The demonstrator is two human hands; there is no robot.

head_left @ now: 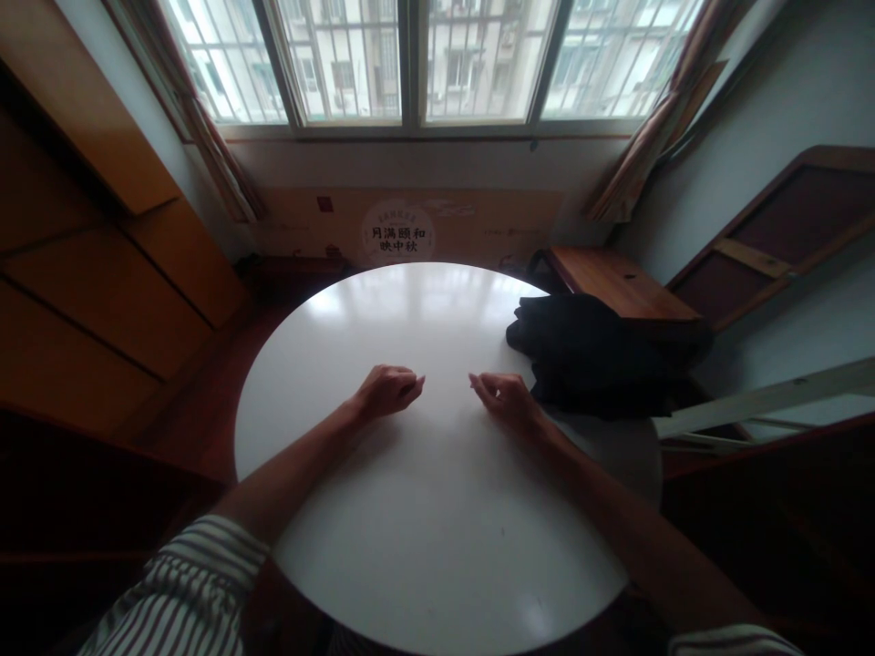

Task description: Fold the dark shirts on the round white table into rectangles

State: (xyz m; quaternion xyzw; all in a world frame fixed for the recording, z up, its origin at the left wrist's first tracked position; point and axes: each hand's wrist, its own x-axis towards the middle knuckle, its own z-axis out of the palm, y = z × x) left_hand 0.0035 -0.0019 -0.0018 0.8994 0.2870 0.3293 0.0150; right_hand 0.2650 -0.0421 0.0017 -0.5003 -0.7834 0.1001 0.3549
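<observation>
Both forearms reach over a round white table (437, 510). My left hand (391, 390) is curled closed just left of the table's middle, its thumb tip pointing right. Across a short gap, my right hand (507, 395) is also closed, with thumb and forefinger together and pointing left. No object shows in either hand. Whether the hands rest on the tabletop or hover slightly above it, I cannot tell. A black cloth bundle (594, 351), perhaps a garment, lies at the table's right edge, close beyond my right hand.
Behind the table's right side stands a wooden bench or low table (619, 278). A printed yellowish board (471, 223) leans below the barred window (410, 64). Wooden cabinets (102, 301) line the left, and a brown framed panel (786, 237) is at the right wall.
</observation>
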